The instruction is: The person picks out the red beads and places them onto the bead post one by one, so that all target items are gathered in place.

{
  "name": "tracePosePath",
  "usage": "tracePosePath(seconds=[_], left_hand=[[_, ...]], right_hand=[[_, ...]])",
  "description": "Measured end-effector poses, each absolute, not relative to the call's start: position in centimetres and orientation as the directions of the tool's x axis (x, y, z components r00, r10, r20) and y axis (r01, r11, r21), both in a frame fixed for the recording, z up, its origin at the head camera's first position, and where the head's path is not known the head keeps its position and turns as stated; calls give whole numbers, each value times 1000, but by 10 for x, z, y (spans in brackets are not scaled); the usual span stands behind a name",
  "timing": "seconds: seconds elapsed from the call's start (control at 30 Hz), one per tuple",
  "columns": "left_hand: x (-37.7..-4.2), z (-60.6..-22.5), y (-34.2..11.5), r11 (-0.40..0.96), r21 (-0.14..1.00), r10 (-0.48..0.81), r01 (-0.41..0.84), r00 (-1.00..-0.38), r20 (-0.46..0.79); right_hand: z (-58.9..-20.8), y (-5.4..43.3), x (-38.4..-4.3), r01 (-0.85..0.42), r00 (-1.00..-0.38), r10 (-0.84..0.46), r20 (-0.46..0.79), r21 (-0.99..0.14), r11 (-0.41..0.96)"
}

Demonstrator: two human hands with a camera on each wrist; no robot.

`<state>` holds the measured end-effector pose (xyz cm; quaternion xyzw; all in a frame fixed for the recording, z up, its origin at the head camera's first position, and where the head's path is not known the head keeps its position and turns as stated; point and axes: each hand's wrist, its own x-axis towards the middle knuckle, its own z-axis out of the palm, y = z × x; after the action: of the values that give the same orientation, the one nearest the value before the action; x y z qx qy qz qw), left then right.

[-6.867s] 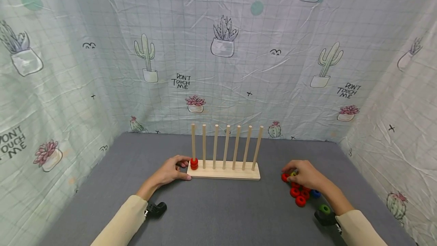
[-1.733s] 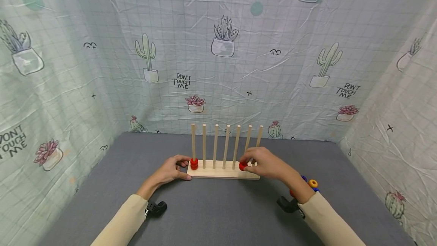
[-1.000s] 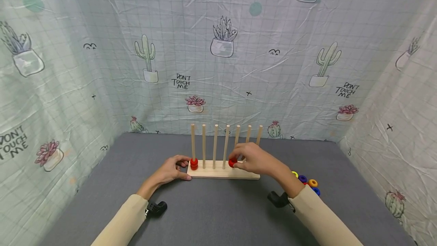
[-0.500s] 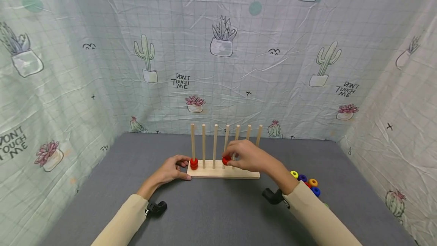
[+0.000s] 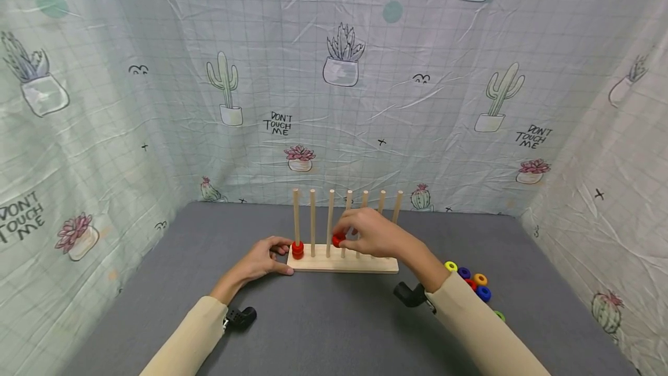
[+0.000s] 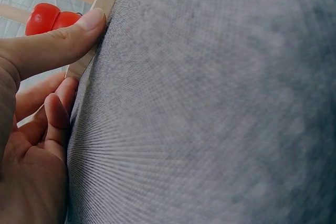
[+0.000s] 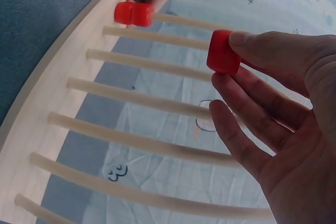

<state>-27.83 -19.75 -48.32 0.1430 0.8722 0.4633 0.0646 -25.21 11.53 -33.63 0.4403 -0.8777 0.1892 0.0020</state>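
Note:
A wooden peg stand with a row of several upright pegs stands on the grey tabletop. My left hand grips its left end, thumb at the front edge and fingers behind, as the left wrist view also shows. Two red beads are stacked at the foot of the leftmost peg. Between thumb and fingertips, my right hand pinches another red bead. It is held in front of the pegs, near the third and fourth from the left, below their tops in the head view.
Right of the stand lies a loose group of beads: a yellow bead, an orange bead, a blue bead and others. My right forearm hides part of the group. A patterned cloth hangs behind and at both sides.
My right hand was among the loose beads earlier. Carrying a red bead, it has come over the stand and moved left past the right-hand pegs, rising slightly. The left hand stays put.

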Motion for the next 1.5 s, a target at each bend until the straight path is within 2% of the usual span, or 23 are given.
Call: tracePosePath(seconds=[0.67,0.93,1.17,1.5], left_hand=[[-278,-486,-198,526,832,295,177,-955,17],[-277,-485,-198,518,836,301,181,-953,20],[-278,-486,-197,521,833,303,184,-953,21],[-278,-485,-197,524,828,312,197,-950,29]], right_hand=[[-317,96,-252,-789,-589,-791,166,-333,517],[-308,88,-253,-820,-553,-810,196,-302,486],[-300,83,-252,-803,-575,-798,180,-312,508],[-292,77,-255,-819,-560,-799,219,-291,494]])
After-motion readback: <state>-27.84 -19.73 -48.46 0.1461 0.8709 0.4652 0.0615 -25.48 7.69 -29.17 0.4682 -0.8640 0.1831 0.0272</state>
